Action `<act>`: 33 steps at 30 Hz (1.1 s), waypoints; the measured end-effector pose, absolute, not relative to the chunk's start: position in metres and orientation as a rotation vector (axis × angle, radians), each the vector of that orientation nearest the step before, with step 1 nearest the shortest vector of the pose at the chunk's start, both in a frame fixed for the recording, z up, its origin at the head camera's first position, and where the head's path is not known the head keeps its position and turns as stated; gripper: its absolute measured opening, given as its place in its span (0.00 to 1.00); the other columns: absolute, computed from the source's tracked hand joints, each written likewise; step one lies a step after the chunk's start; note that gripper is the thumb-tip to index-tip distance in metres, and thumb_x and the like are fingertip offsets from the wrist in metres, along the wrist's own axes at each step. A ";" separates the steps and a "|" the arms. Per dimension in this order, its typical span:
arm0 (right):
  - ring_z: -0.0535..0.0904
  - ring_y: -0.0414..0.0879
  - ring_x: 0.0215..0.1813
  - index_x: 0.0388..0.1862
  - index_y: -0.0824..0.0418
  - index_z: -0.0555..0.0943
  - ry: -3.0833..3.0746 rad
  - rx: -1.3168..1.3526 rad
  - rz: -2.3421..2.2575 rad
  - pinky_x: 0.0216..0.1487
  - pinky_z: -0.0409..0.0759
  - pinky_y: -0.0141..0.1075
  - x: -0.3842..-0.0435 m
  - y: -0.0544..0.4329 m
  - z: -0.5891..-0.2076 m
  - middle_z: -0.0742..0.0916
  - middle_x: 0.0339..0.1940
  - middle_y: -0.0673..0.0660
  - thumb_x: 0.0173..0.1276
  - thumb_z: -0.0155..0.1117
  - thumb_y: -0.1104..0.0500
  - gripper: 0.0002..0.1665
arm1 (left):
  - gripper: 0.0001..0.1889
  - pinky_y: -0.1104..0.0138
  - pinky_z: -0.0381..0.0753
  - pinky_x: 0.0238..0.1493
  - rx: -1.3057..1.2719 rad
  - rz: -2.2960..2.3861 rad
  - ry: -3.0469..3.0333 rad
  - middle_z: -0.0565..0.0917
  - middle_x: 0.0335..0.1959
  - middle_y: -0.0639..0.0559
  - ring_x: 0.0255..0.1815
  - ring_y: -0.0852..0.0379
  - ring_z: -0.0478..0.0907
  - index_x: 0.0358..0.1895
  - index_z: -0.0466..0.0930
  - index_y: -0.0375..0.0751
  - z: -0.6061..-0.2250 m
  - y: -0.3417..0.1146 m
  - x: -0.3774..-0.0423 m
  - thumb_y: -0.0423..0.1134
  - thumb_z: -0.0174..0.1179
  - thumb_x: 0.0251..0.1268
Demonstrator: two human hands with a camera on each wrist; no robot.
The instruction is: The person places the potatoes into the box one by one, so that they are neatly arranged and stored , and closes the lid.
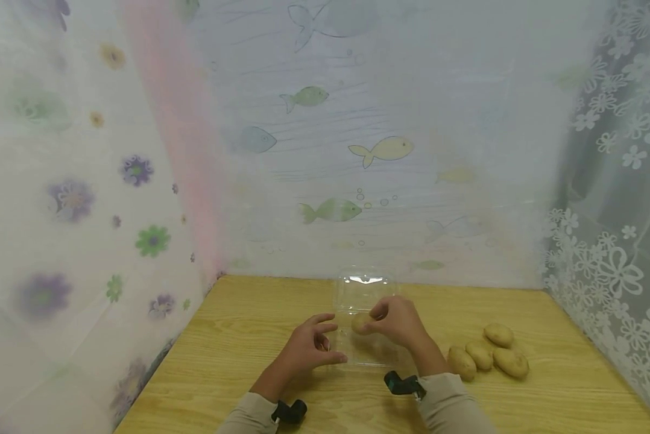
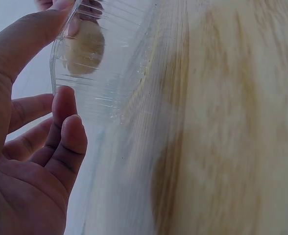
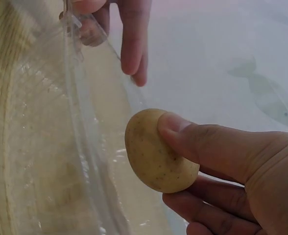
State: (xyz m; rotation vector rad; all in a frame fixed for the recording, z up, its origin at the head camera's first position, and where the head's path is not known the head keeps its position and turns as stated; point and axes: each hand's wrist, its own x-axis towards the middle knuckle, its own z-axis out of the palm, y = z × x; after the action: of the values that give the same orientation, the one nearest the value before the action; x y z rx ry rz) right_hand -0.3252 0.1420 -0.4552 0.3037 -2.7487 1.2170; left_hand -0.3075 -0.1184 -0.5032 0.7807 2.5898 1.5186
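Note:
A clear plastic clamshell container [image 1: 368,360] stands on the table with its lid [image 1: 365,293] folded back away from me. My right hand [image 1: 403,322] holds a potato [image 3: 158,152] over the container, thumb on one side and fingers on the other. At the container's left rim, my left hand [image 1: 306,346] has its thumb and fingers spread apart. In the left wrist view, two bent fingers [image 2: 73,134] of that hand come right up to the rim, and the potato shows through the ribbed clear wall.
Several loose potatoes [image 1: 479,355] lie in a group on the wooden table [image 1: 205,367], to the right of my right forearm. A patterned sheet with fish [image 1: 333,210] hangs behind the table, and flowered sheets [image 1: 70,199] hang at both sides.

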 end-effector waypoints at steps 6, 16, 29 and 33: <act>0.85 0.43 0.37 0.33 0.54 0.90 -2.762 0.316 1.209 0.40 0.86 0.41 -0.329 0.136 -0.463 0.90 0.34 0.48 0.46 0.90 0.49 0.19 | 0.48 0.69 0.83 0.36 0.783 1.516 2.600 0.86 0.55 0.44 0.31 0.62 0.79 0.76 0.69 0.39 -0.505 -0.118 -0.309 0.51 0.81 0.53; 0.85 0.43 0.37 0.32 0.54 0.90 -2.798 0.316 1.189 0.42 0.86 0.41 -0.331 0.126 -0.470 0.90 0.33 0.48 0.48 0.89 0.50 0.16 | 0.49 0.68 0.83 0.35 0.787 1.527 2.576 0.85 0.61 0.41 0.31 0.61 0.80 0.77 0.66 0.40 -0.504 -0.119 -0.307 0.51 0.81 0.54; 0.85 0.44 0.38 0.31 0.54 0.89 -2.808 0.309 1.219 0.42 0.85 0.42 -0.331 0.120 -0.474 0.90 0.33 0.48 0.49 0.88 0.51 0.16 | 0.47 0.69 0.83 0.37 0.813 1.509 2.604 0.82 0.56 0.45 0.32 0.62 0.80 0.75 0.71 0.40 -0.508 -0.119 -0.310 0.53 0.81 0.53; 0.85 0.45 0.39 0.32 0.54 0.89 -2.813 0.296 1.224 0.43 0.86 0.43 -0.332 0.119 -0.475 0.90 0.33 0.48 0.49 0.88 0.50 0.17 | 0.48 0.69 0.83 0.36 0.802 1.514 2.603 0.86 0.51 0.44 0.31 0.62 0.80 0.76 0.69 0.40 -0.507 -0.119 -0.309 0.52 0.81 0.53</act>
State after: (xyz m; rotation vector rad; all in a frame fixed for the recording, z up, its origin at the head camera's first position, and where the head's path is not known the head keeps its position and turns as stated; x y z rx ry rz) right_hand -0.3322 0.1194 -0.4755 0.2958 -2.8132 1.2235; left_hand -0.3095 -0.1189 -0.5068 0.8024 2.6028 1.5145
